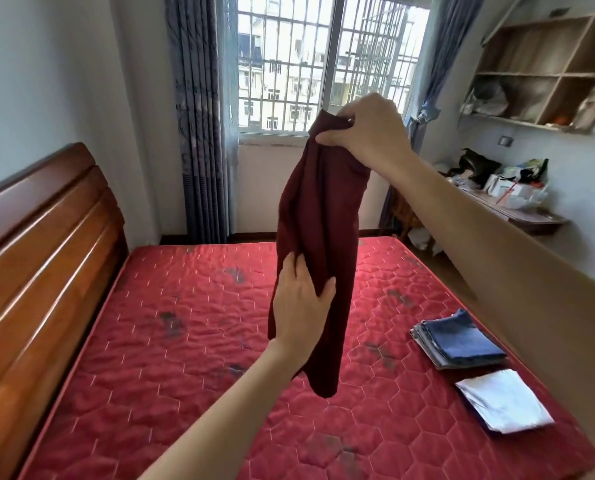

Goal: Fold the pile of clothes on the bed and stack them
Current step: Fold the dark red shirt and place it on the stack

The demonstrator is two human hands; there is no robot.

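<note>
While the right hand (365, 124) pinched the maroon garment (318, 237) by its top, it hung above the red mattress (171, 341). The left hand (301, 304) gripped its lower fabric, fingers curled.

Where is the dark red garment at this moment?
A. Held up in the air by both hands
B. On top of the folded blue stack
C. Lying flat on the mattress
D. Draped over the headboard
A: the right hand grips the top of the dark red garment and the left hand holds it lower down, above the red mattress.

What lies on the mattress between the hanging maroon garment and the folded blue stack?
Nothing: in the head view, only bare red quilted mattress lies between the maroon garment and the folded blue stack.
</note>
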